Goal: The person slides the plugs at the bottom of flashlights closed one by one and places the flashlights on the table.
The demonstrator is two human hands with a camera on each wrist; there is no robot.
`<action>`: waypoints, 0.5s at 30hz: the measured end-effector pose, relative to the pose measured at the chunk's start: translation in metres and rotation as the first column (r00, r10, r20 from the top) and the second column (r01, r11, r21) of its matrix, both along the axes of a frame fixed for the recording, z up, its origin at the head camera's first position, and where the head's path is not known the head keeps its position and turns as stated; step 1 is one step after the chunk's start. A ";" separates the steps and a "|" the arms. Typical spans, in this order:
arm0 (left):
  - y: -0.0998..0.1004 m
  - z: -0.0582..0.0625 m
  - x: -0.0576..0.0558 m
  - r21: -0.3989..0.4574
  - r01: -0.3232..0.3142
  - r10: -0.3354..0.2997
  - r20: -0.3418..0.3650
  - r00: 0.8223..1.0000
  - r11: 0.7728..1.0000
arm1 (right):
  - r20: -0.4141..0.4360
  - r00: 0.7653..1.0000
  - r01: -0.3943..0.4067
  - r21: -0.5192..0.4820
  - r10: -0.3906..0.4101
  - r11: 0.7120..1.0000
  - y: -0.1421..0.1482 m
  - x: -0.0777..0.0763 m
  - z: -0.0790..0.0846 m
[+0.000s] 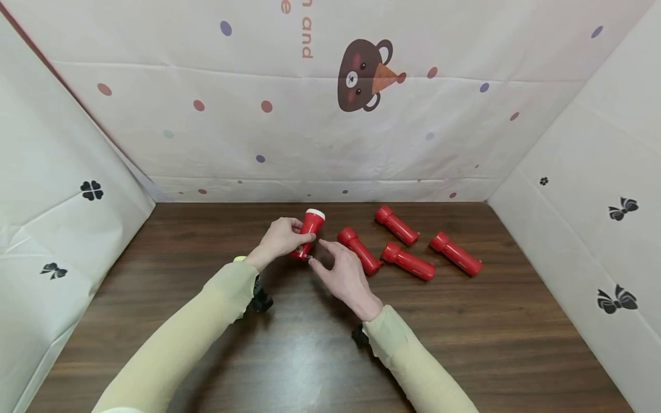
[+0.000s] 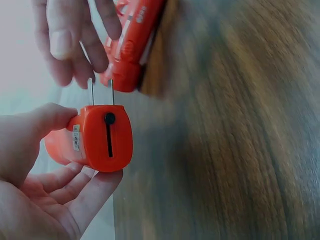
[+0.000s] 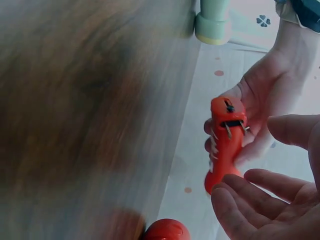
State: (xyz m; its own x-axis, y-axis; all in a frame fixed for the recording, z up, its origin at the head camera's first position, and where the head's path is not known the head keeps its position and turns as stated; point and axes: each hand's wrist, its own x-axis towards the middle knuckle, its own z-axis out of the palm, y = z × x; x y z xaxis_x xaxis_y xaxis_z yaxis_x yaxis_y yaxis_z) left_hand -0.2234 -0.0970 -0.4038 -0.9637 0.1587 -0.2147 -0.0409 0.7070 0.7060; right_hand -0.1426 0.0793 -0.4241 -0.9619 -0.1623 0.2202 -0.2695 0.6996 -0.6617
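My left hand (image 1: 277, 237) grips a red flashlight (image 1: 312, 222) by its body, thumb on one side and fingers on the other. The white-rimmed head points up and away in the head view. From the tail end stick out two metal plug prongs (image 2: 91, 93), beside a black slider (image 2: 109, 119) in its slot. My right hand (image 1: 343, 272) is just to the right of that tail, fingers spread and relaxed, with nothing in them. In the right wrist view its fingertips overlap the lower part of the flashlight.
Several more red flashlights lie on the brown wooden table (image 1: 299, 355) to the right; the nearest flashlight (image 1: 360, 250) is beside my right hand. A pale green cylindrical thing (image 3: 212, 22) stands past my left wrist. Printed white sheets (image 1: 310, 143) wall the back and sides.
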 end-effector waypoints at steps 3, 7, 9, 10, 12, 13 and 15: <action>0.000 0.003 0.001 0.040 -0.024 0.023 0.017 1.000 0.999 | -0.005 1.000 0.002 -0.021 -0.002 1.000 -0.003 -0.002 0.000; -0.002 0.008 0.003 0.089 -0.055 0.052 0.038 0.998 0.994 | -0.001 1.000 0.003 -0.061 -0.003 0.998 -0.006 -0.003 0.001; -0.004 0.009 0.005 0.108 -0.065 0.060 0.044 0.997 0.992 | 0.006 1.000 0.006 -0.082 -0.006 0.997 -0.008 -0.003 0.002; -0.005 0.010 0.005 0.117 -0.067 0.062 0.044 0.997 0.991 | 0.005 1.000 0.008 -0.088 -0.007 0.996 -0.009 -0.003 0.002; -0.007 0.011 0.007 0.135 -0.071 0.066 0.046 0.997 0.988 | 0.004 1.000 0.008 -0.099 -0.008 0.995 -0.011 -0.003 0.003; -0.008 0.012 0.007 0.143 -0.075 0.069 0.047 0.996 0.987 | 0.004 1.000 0.006 -0.105 -0.005 0.994 -0.012 -0.002 0.003; -0.010 0.013 0.009 0.156 -0.084 0.077 0.047 0.996 0.984 | 0.004 1.000 -0.004 -0.125 0.004 0.992 -0.014 -0.003 0.003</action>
